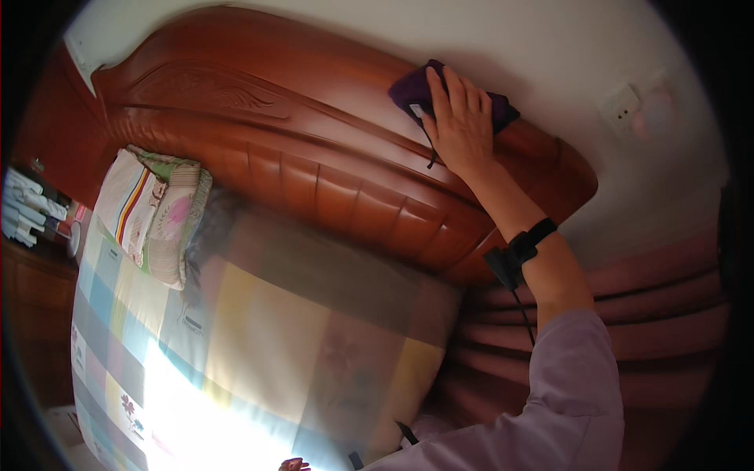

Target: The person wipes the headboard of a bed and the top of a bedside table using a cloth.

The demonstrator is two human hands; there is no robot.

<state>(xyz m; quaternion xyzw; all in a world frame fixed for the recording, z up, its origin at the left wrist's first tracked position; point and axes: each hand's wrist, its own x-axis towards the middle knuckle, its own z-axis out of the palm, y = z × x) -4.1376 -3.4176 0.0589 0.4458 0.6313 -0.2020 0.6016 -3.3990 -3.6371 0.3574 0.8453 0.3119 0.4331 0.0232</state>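
My right hand (462, 120) lies flat on a dark purple cloth (411, 88), pressing it against the upper edge of a glossy reddish-brown wooden headboard (330, 65). A pale tag and a thin dark loop show at the cloth's near side. Around my right forearm is a black strap with a small device (512, 256) and a cable. Only the fingers of my left hand (294, 464) show at the bottom edge, over the bed; the rest is cut off. The mattress (265, 329) wears a patchwork-patterned sheet, brightly sunlit at the lower left.
Folded patterned bedding (156, 218) rests at the bed's far left, against the headboard. A wall socket (621, 110) is at the upper right. Dark red curtain-like folds (636, 341) hang right of the bed. Wooden furniture (38, 288) with pale items above it stands at the left.
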